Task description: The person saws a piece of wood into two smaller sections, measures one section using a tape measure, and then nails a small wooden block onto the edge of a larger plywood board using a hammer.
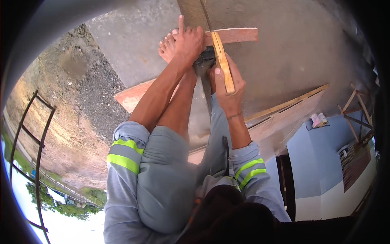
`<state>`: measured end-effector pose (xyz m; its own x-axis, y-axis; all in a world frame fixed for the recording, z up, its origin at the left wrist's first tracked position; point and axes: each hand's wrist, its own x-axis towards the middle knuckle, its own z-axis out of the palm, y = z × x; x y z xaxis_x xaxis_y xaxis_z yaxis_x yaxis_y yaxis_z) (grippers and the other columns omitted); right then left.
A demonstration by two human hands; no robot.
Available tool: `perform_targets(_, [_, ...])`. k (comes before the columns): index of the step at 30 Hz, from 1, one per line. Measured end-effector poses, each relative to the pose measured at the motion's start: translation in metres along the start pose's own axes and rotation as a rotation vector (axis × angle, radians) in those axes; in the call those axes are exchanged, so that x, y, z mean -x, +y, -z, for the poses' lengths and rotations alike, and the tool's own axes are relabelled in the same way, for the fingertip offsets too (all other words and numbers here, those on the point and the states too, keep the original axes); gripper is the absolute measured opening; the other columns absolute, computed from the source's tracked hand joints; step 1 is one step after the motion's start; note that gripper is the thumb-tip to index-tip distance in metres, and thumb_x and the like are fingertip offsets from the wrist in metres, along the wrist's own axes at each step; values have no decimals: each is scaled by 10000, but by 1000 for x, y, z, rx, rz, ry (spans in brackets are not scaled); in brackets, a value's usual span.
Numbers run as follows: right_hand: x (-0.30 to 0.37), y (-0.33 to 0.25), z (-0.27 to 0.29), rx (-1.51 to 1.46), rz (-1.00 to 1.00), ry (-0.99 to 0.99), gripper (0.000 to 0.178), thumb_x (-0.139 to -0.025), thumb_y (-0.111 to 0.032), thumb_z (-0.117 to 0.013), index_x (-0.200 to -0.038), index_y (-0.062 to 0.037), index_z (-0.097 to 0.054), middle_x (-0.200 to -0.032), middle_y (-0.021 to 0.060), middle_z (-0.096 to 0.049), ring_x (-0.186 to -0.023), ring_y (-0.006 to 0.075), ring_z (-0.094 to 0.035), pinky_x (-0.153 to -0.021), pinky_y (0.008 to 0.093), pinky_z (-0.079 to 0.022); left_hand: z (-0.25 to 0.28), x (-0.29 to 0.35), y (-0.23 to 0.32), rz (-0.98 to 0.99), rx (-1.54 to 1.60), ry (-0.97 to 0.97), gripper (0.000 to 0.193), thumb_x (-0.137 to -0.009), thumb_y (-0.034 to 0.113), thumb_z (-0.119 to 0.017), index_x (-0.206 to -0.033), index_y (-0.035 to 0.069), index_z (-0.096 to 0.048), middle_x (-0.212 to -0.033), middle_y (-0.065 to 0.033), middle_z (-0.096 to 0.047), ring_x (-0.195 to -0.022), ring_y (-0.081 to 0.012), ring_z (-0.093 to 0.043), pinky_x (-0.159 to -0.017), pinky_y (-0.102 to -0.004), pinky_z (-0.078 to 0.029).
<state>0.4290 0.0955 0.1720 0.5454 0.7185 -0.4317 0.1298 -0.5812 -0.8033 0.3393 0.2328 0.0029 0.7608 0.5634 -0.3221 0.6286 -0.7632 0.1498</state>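
Observation:
My right hand (pixel 230 83) is closed round the yellow wooden handle (pixel 222 55) of a handsaw, whose thin blade (pixel 206 15) is seen nearly edge-on and points away from me. The saw crosses a short reddish wooden plank (pixel 239 35). On the left part of that plank, my left hand (pixel 190 42) presses down and grips, one finger stretched forward. Its other fingertips are partly hidden. Beside it are the toes of my bare left foot (pixel 166 48). The plank's left end is hidden behind hand and foot.
Another reddish board (pixel 136 94) lies under my left forearm. A long board (pixel 284 116) with a timber strip (pixel 292 103) lies to the right. Gravel (pixel 91 77) borders the concrete floor (pixel 118 40) at left, near a dark metal frame (pixel 38 142). A blue-and-white wall (pixel 313 158) stands right.

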Motion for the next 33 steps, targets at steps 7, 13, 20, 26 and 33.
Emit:
perform_targets(7, [151,-18,75,127,-74,-111,603,-921,-242,-624,-1396,103,-488,-1226,281,-656,-863,310,-730,-744,351,-566,13,-4,-33,-28,30,-188,433,-798,274,-766,-1058,35,-517,-948,-136,-638,-1073,-273,-616,-1169,-578,-262])
perform_targets(13, [151,-28,91,136,-134,-222,623,-887,-209,-661,-1389,115,-484,-1245,276,-650,-803,316,-735,-687,336,-571,29,20,36,844,902,364,450,-855,266,-732,-1177,32,-523,-1113,-144,-607,-1119,-280,-582,-1041,-502,-391])
perform_targets(20, [155,-64,108,178,-309,-267,670,-821,-194,-742,-1372,108,-510,-1238,266,-656,-739,292,-732,-602,339,-567,4,-110,53,429,643,31,417,-877,265,-695,-1179,30,-530,-1139,-146,-602,-1134,-284,-573,-1036,-496,-391])
perform_targets(26, [165,-73,98,225,-222,-227,674,-764,-148,-733,-1355,106,-532,-1094,225,-689,-636,265,-690,-552,345,-539,6,-130,50,324,623,-53,391,-896,264,-663,-1181,28,-536,-1161,-148,-597,-1147,-288,-566,-1032,-491,-390])
perform_targets(33, [168,-95,120,186,-477,-229,616,-994,-338,-538,-1416,108,-480,-762,71,-645,-638,100,-591,-637,245,-502,5,-133,46,279,599,-109,365,-918,263,-626,-1183,26,-543,-1187,-150,-592,-1162,-292,-558,-1027,-485,-390])
